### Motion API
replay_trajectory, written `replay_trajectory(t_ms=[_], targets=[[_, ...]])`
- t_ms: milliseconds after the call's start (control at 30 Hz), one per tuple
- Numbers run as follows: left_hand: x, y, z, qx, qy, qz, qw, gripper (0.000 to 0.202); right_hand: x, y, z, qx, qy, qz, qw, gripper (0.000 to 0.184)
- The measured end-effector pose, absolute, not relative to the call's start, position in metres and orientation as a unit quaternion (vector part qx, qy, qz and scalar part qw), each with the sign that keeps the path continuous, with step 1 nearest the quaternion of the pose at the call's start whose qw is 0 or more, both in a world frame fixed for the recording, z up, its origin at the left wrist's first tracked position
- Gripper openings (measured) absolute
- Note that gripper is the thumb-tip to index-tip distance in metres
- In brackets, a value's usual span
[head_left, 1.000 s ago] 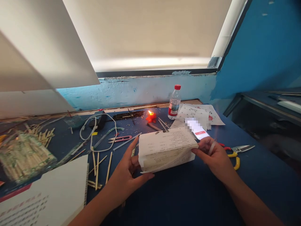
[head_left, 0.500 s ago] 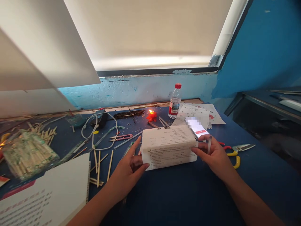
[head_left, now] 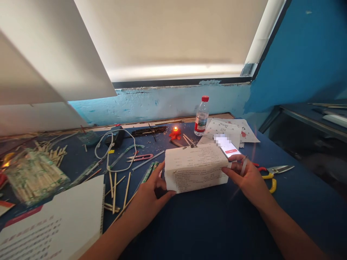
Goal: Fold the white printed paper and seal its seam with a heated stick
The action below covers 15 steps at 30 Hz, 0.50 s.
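A folded sheet of printed paper (head_left: 199, 168) stands bent like a small tent on the blue table. My left hand (head_left: 151, 196) grips its left end, thumb along the lower front edge and fingers partly behind. At the opposite end, my right hand (head_left: 248, 180) pinches the paper between thumb and fingers. A whitish translucent strip (head_left: 244, 165) sticks up among the right fingers; its lower part is hidden. Just behind the paper lies a phone (head_left: 227, 145) with a lit screen. Beyond it, a lit red candle (head_left: 175, 134) burns on the tabletop.
Yellow-handled scissors (head_left: 279, 169) lie right of my right hand. A water bottle (head_left: 201, 117) stands near the wall by loose papers (head_left: 248, 131). Leftward are thread snips (head_left: 141, 157), a white cable (head_left: 132, 151), bagged wooden sticks (head_left: 35, 177) and a spiral notebook (head_left: 78, 206).
The left fingers have drawn down and in around the paper's left end, thumb slightly further right. The paper has shifted slightly, and the strip in my right hand tilts more.
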State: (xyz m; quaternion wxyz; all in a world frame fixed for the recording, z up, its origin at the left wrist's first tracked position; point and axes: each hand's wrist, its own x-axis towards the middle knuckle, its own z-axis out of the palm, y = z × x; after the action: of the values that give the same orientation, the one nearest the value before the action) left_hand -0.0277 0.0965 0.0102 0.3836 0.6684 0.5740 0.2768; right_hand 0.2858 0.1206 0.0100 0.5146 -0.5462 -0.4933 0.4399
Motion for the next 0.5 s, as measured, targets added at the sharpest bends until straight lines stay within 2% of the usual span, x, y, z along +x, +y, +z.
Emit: replay_trajectory(t_ms=[367, 500], targets=[[-0.0297, 0.0972, 0.007, 0.682, 0.569, 0.266, 0.375, 0.091, 0.2934, 0.1233, 0.003, -0.527, -0.498, 0.479, 0.495, 0.051], [-0.03, 0.096, 0.0082, 0.686, 0.569, 0.262, 0.371, 0.088, 0.2921, 0.1221, 0.0035, -0.544, -0.489, 0.451, 0.512, 0.051]])
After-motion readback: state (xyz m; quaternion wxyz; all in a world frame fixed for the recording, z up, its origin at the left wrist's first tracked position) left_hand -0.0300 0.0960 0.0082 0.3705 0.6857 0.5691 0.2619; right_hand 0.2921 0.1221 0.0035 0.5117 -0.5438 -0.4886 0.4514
